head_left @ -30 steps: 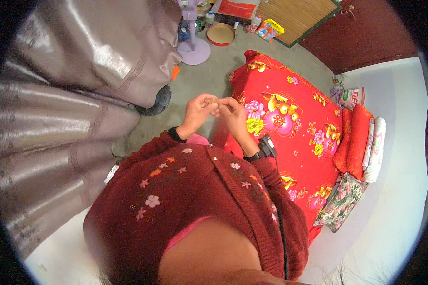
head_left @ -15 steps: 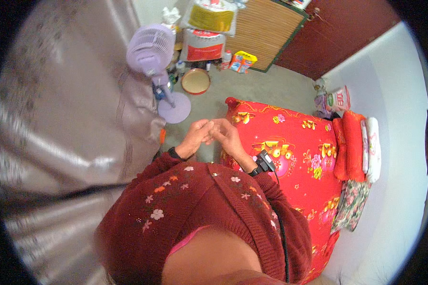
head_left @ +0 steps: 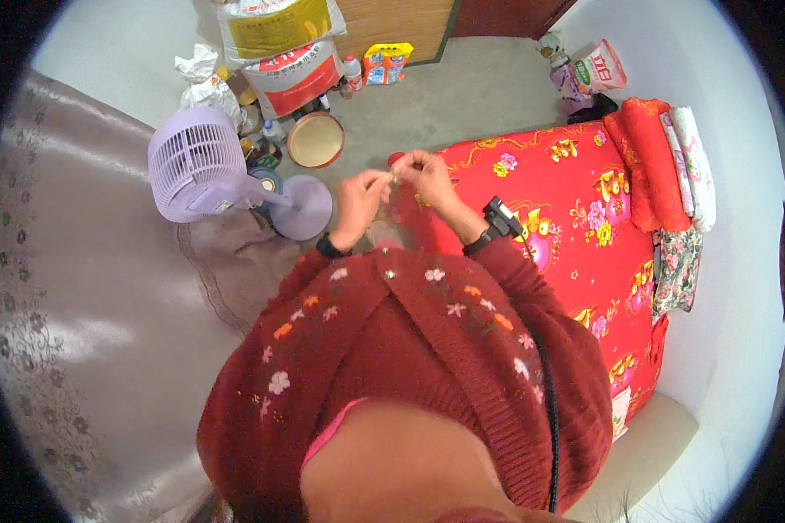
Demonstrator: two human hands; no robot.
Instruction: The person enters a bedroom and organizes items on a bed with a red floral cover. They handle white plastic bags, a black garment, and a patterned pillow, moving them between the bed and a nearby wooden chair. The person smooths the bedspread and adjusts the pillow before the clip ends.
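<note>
My left hand point(head_left: 362, 203) and my right hand point(head_left: 429, 181) meet in front of my chest, fingertips pinched close together. Between them is a tiny pale thing point(head_left: 393, 176), too small to name. Both hands look closed on it. A dark band circles each wrist, and a small black device point(head_left: 502, 216) with a cable sits at the right one. Below and beside the right hand lies a bed with a red flowered cover point(head_left: 497, 187). My dark red embroidered cardigan point(head_left: 358, 322) fills the lower middle.
A lilac standing fan point(head_left: 198, 164) is at the left, beside a large shiny grey-brown cloth point(head_left: 105, 253). Past it stand a round shallow tray point(head_left: 316, 139), stacked sacks point(head_left: 292, 78), bottles and an orange packet point(head_left: 386, 64). Rolled red bedding point(head_left: 645, 166) lies by the right wall.
The view has shifted, with the fan and sacks lower and farther left. My hands, closely cupped together before, are now slightly apart and joined at the fingertips, with a tiny pale thing showing.
</note>
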